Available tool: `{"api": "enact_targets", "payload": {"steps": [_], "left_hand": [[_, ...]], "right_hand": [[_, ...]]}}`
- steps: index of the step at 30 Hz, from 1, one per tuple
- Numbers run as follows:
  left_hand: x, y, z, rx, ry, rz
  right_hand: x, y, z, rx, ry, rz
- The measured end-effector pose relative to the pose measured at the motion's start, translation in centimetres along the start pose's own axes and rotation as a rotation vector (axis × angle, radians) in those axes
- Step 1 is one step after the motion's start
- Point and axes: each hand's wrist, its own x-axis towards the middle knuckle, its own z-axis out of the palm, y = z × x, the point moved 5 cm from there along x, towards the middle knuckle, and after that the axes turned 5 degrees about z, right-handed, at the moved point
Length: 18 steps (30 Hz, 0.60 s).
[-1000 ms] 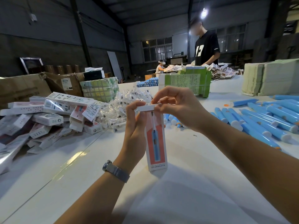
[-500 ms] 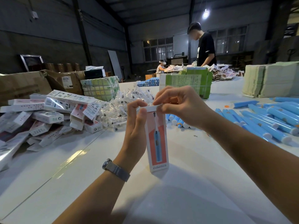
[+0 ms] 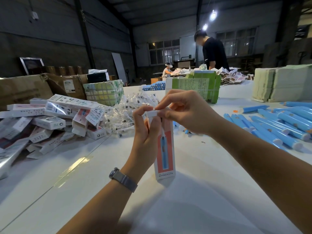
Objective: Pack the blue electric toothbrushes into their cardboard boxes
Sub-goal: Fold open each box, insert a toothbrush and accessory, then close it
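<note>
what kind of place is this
Probably a warehouse or small packing workshop. Loose blue toothbrushes lie in a heap on a long white table, printed boxes are piled at the left, and another worker stands at the far end.

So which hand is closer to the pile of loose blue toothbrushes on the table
Right. The right hand pinches the top flap of the box, on the side toward the toothbrushes. The left hand grips the box's far side.

Bare forearms, with a grey mesh-band wristwatch (image 3: pixel 122 179) on the left wrist.
</note>
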Motion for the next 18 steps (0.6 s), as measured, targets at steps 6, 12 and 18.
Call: {"api": "enact_targets", "payload": {"steps": [6, 12, 18], "left_hand": [[-0.3, 0.0, -0.2, -0.002, 0.002, -0.016], [-0.3, -0.1, -0.2, -0.038, -0.015, -0.030], [-0.3, 0.2, -0.1, -0.067, -0.048, -0.032]], "right_hand": [[0.0, -0.7, -0.1, -0.074, 0.023, 0.000], [0.1, -1.1, -0.1, -0.088, -0.004, 0.005], [0.2, -1.4, -0.2, -0.150, 0.005, -0.032]]}}
